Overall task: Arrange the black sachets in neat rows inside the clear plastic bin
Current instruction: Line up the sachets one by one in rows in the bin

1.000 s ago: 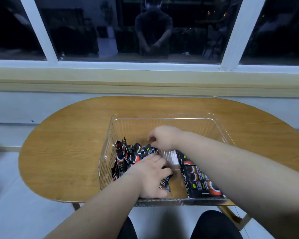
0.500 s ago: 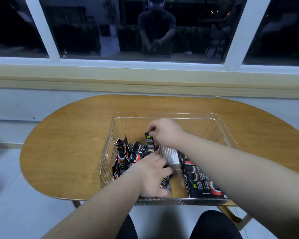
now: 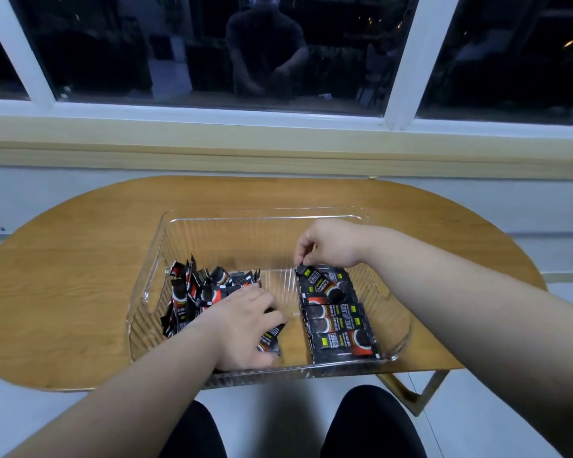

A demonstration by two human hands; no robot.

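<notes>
A clear plastic bin [image 3: 265,219] sits on the oval wooden table [image 3: 80,259]. Inside, a loose heap of black sachets [image 3: 196,289] fills the left side. A flat row of black sachets [image 3: 338,325] lies along the right side. My right hand [image 3: 328,246] pinches the top corner of a black sachet [image 3: 313,279] at the far end of that row. My left hand [image 3: 242,325] rests over the near part of the heap, fingers curled around a sachet [image 3: 272,338] near the bin's front wall.
The table stands against a wall under a dark window [image 3: 278,44] that reflects a person. A metal table leg [image 3: 420,391] shows at the lower right. My knees [image 3: 371,421] are below the table's front edge.
My right hand lifted a sachet out of the heap and carried it right to the far end of the flat row. My left hand stayed on the heap.
</notes>
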